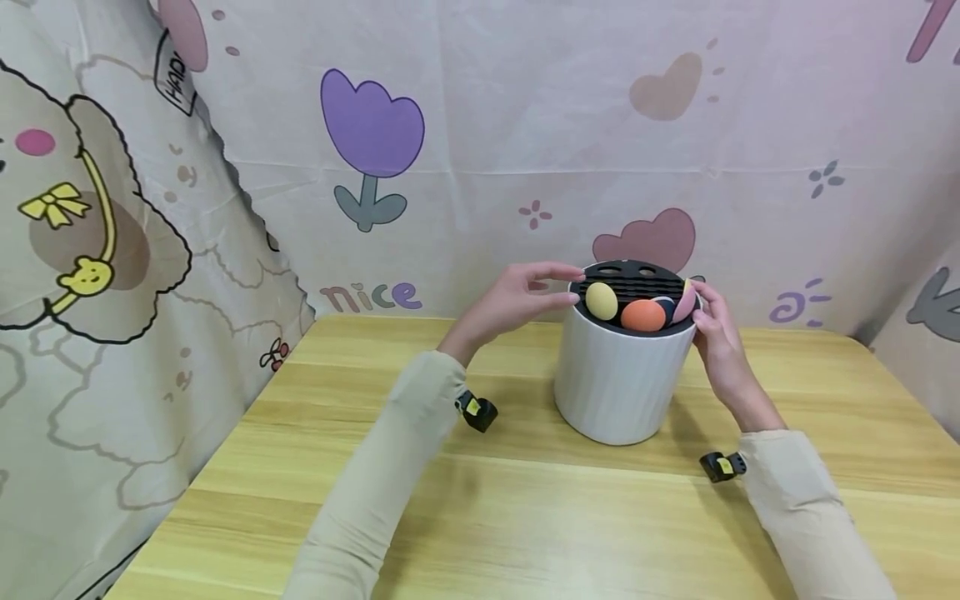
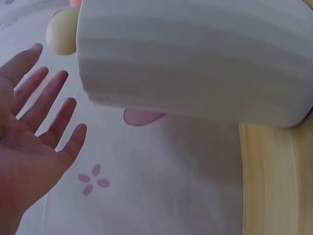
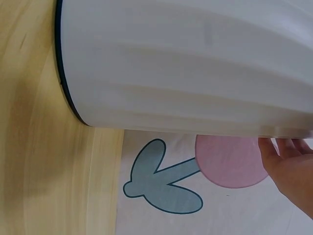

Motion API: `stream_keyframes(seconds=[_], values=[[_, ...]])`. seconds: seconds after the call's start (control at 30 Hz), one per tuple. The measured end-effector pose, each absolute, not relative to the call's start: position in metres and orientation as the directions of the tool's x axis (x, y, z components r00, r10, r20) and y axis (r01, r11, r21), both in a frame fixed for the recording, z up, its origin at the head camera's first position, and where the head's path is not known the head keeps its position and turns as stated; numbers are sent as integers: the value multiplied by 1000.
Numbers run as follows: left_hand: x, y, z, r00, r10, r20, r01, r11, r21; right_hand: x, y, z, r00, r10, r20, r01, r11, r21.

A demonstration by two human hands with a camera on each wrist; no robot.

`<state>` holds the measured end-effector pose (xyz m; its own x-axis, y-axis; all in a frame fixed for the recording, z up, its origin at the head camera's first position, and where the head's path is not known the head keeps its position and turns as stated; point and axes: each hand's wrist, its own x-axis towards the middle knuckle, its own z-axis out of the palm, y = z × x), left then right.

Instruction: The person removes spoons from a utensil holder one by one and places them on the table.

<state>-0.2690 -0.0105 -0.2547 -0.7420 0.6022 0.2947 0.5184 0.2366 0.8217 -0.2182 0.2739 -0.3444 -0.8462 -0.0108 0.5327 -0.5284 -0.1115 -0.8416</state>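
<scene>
A white ribbed cylindrical container (image 1: 624,379) with a black slotted top (image 1: 626,287) stands upright on the table. Egg-shaped pieces sit in its top: a pale yellow one (image 1: 602,301), an orange one (image 1: 643,315), a dark one (image 1: 665,307) and a pink one with a yellow edge (image 1: 684,302). My left hand (image 1: 517,300) is beside the left rim, fingers extended and spread; in the left wrist view its palm shows with nothing held. At the right rim, my right hand (image 1: 722,350) touches the container's side near the pink piece. Its fingertips are partly hidden.
Light wood table (image 1: 480,525) lies under the container and both forearms. A printed cloth (image 1: 495,100) hangs behind the table, with more cloth (image 1: 67,375) on the left side. Each sleeve carries a small black wrist device (image 1: 477,412).
</scene>
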Motion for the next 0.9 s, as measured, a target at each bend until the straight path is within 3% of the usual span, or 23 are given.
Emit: stream_keyframes(seconds=[0.2, 0.67, 0.9], values=[[-268, 0, -254, -715, 618, 327, 556, 220, 801, -218, 274, -346, -851, -17, 525, -521, -102, -848], [-264, 15, -248, -732, 623, 278, 524, 252, 814, -218, 275, -346, -851, -14, 525, -522, -88, -848], [-264, 18, -250, -733, 614, 294, 508, 206, 836, -218, 274, -345, -849, -18, 529, -525, -92, -846]])
